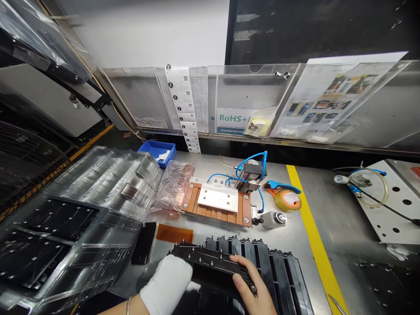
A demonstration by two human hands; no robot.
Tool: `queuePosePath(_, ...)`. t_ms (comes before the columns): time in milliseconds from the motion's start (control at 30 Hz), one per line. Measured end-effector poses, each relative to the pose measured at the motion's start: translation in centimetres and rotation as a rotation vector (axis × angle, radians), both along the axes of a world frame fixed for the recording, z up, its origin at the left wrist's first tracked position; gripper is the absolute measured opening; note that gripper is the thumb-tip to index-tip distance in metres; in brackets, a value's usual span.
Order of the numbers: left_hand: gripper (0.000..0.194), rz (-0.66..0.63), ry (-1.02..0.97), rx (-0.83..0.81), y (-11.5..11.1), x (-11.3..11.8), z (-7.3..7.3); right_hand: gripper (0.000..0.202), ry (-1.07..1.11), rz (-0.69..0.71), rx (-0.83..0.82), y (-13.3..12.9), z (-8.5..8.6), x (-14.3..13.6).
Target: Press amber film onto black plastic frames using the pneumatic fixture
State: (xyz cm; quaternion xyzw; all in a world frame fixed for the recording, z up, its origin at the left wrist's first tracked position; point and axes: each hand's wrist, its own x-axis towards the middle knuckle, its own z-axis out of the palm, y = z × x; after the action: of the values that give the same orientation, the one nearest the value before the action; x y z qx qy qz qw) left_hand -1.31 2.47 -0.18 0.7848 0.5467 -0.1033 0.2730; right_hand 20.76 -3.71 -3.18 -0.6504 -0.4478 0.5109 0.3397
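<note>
A long black plastic part (206, 258) with small metal studs along its edge is held tilted near the bottom middle. My left hand (169, 280), in a white glove, is closed at its left end; the fingertips are hidden. My bare right hand (252, 288) grips the right end, thumb on the near side and fingers over the top. Just behind and to the right, several similar black parts (265, 262) lie side by side on the bench. Beyond them is a brown fixture (192, 208) with a white block (218, 197) on it.
Stacked clear plastic trays (108, 183) fill the left, with black parts (36, 245) in them. A phone (144, 243), blue bin (169, 159), tape dispenser (285, 197) and bottle (274, 219) stand around the fixture. Yellow tape (311, 236) crosses the bench; a white machine (390, 201) stands right.
</note>
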Motion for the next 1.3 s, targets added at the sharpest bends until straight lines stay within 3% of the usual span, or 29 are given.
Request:
queuePosePath(100, 0.026, -0.075, 0.19, -0.046, -0.3, -0.5, 5.2, 0.05, 0.013, 0.012, -0.037, 0.5, 0.8, 1.2)
queuePosePath(133, 0.027, -0.109, 0.1, -0.088, 0.0, -0.8, 6.9, 0.051, 0.037, 0.03, -0.068, 0.7, 1.2, 1.7)
queuePosePath(200, 0.031, 0.034, -0.119, -0.111, 1.1, -1.6, 9.3, 0.052, 0.134, 0.107, -0.133, 1.1, 2.3, 2.7)
queuePosePath(233, 0.031, 0.141, -0.228, -0.117, 1.6, -1.9, 9.7, 0.052, 0.206, 0.159, -0.162, 1.4, 2.9, 3.2)
queuePosePath(267, 0.029, 0.239, -0.336, -0.175, 2.0, -2.1, 9.6, 0.052, 0.284, 0.219, -0.178, 1.7, 3.7, 3.4)
queuePosePath(333, 0.04, 0.361, -0.596, -0.488, 2.2, -2.0, 8.1, 0.055, 0.409, 0.367, -0.165, 2.7, 5.1, 3.5)
queuePosePath(400, 0.055, 0.396, -0.881, -0.92, 1.4, -1.3, 5.9, 0.06, 0.479, 0.522, -0.134, 4.0, 6.1, 3.0)
queuePosePath(467, 0.057, 0.419, -1.092, -1.115, 0.0, -0.3, 4.1, 0.065, 0.476, 0.603, -0.102, 5.3, 6.3, 2.2)
queuePosePath(533, 0.052, 0.526, -1.246, -1.096, -1.3, 0.7, 2.9, 0.065, 0.355, 0.54, -0.056, 6.4, 5.7, 1.3)
queuePosePath(600, 0.049, 0.724, -1.344, -1.039, -2.3, 1.4, 1.9, 0.057, 0.139, 0.371, 0.02, 6.9, 4.7, 0.7)
queuePosePath(700, 0.059, 0.962, -1.263, -0.907, -3.2, 1.7, 0.3, 0.039, -0.048, 0.234, 0.1, 6.8, 3.4, 0.4)
queuePosePath(800, 0.074, 0.999, -1.058, -0.731, -4.0, 1.2, -1.4, 0.029, -0.086, 0.312, 0.152, 5.9, 3.1, 0.2)
queuePosePath(900, 0.075, 0.998, -0.96, -0.63, -4.7, 0.7, -2.2, 0.025, -0.15, 0.383, 0.234, 5.2, 3.4, -0.3)
queuePosePath(1133, 0.057, 1.147, -1.279, -0.723, -5.5, 1.3, -1.5, 0.018, -0.416, 0.463, 0.39, 5.2, 3.3, -1.9)
queuePosePath(1300, 0.058, 1.126, -1.224, -0.561, -5.9, 1.6, -2.2, 0.012, -0.573, 0.501, 0.526, 5.4, 2.2, -2.9)
